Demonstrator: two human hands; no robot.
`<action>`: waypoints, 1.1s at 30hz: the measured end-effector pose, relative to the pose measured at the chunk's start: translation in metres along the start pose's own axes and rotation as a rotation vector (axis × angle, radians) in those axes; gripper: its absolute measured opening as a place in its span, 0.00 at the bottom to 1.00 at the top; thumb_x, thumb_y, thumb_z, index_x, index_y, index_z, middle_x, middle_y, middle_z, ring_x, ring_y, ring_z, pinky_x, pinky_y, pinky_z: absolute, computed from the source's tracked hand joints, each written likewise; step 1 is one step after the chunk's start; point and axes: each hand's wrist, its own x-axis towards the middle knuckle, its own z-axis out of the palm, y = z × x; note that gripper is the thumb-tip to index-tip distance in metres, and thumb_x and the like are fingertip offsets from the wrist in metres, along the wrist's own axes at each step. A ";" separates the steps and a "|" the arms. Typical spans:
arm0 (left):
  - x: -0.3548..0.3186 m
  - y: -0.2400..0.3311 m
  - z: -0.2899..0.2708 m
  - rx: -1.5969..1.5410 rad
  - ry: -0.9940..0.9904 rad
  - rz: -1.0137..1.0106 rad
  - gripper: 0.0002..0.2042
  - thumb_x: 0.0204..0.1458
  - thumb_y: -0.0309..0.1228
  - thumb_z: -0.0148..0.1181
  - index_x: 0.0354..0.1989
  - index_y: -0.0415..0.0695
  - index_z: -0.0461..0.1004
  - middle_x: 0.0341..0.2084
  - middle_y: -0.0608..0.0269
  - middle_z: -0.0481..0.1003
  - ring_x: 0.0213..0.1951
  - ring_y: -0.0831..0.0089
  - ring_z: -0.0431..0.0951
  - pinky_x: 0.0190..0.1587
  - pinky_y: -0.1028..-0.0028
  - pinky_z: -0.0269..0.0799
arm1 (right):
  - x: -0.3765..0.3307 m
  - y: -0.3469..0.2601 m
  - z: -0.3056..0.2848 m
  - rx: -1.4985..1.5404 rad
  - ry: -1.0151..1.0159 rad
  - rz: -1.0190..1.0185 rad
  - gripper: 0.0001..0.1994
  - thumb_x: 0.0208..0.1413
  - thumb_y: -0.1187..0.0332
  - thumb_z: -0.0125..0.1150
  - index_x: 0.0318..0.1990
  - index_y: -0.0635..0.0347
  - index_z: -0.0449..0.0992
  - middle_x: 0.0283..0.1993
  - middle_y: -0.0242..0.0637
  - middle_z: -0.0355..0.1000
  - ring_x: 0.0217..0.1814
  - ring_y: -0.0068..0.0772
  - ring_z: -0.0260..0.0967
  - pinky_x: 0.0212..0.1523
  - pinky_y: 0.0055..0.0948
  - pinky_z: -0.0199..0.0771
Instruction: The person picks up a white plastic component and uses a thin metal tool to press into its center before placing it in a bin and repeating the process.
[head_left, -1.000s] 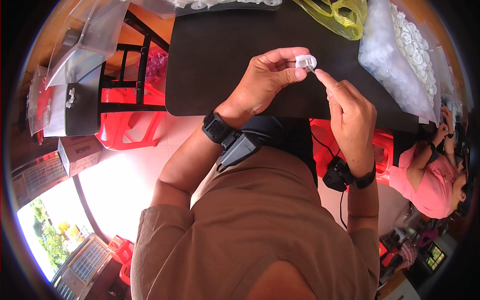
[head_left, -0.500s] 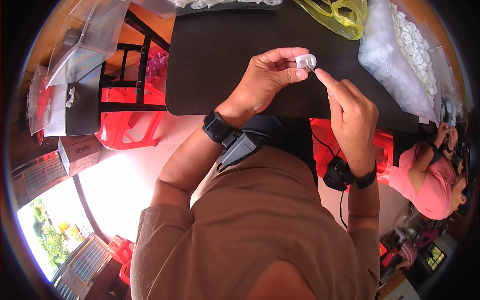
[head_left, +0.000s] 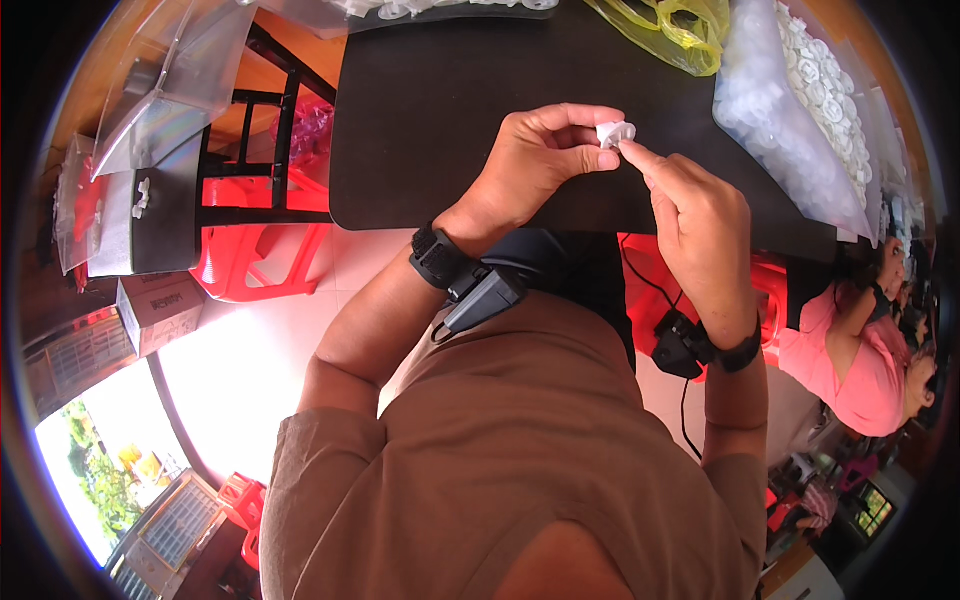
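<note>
My left hand (head_left: 535,165) is closed, with thumb and fingers pinching a small white plastic part (head_left: 612,133) over the dark tabletop. The part has a round, flange-like rim turned toward my right hand. With its index finger stretched out, my right hand (head_left: 700,215) touches or nearly touches the part's near right side. Its thumb is apart from that fingertip and the other fingers are curled. I see nothing held in it, though the fingertip partly covers the part's lower edge.
A black table (head_left: 450,110) lies under my hands. At its right is a clear bag (head_left: 760,130) beside a heap of white plastic parts (head_left: 825,100). A yellow plastic bag (head_left: 690,40) lies at the back. Red stools (head_left: 255,260) stand below. A person in pink (head_left: 850,360) sits at the right.
The white part has turned in my left hand and sits slightly lower, with its rim now facing right. Metal seen in it before no longer shows clearly. My right index finger stays close to it.
</note>
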 end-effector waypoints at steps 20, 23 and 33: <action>0.000 0.000 0.001 -0.112 0.039 0.034 0.18 0.49 0.18 0.64 0.50 0.39 0.73 0.39 0.64 0.77 0.40 0.79 0.75 0.48 0.77 0.73 | 0.001 -0.003 -0.007 -0.018 0.028 0.039 0.18 0.49 0.80 0.54 0.47 0.51 0.78 0.26 0.39 0.69 0.25 0.42 0.70 0.26 0.36 0.69; 0.000 0.000 0.002 -0.085 0.048 0.039 0.18 0.48 0.18 0.64 0.50 0.39 0.73 0.38 0.64 0.77 0.40 0.79 0.76 0.48 0.78 0.73 | 0.001 -0.006 -0.009 -0.030 0.006 0.046 0.17 0.50 0.80 0.55 0.47 0.51 0.77 0.26 0.39 0.69 0.25 0.42 0.70 0.25 0.37 0.69; 0.000 0.001 0.005 -0.073 0.064 0.058 0.16 0.49 0.16 0.62 0.47 0.38 0.74 0.38 0.62 0.77 0.39 0.78 0.76 0.47 0.77 0.75 | -0.001 -0.005 -0.006 -0.032 0.014 0.028 0.16 0.51 0.79 0.54 0.47 0.53 0.77 0.26 0.40 0.69 0.25 0.44 0.70 0.25 0.37 0.68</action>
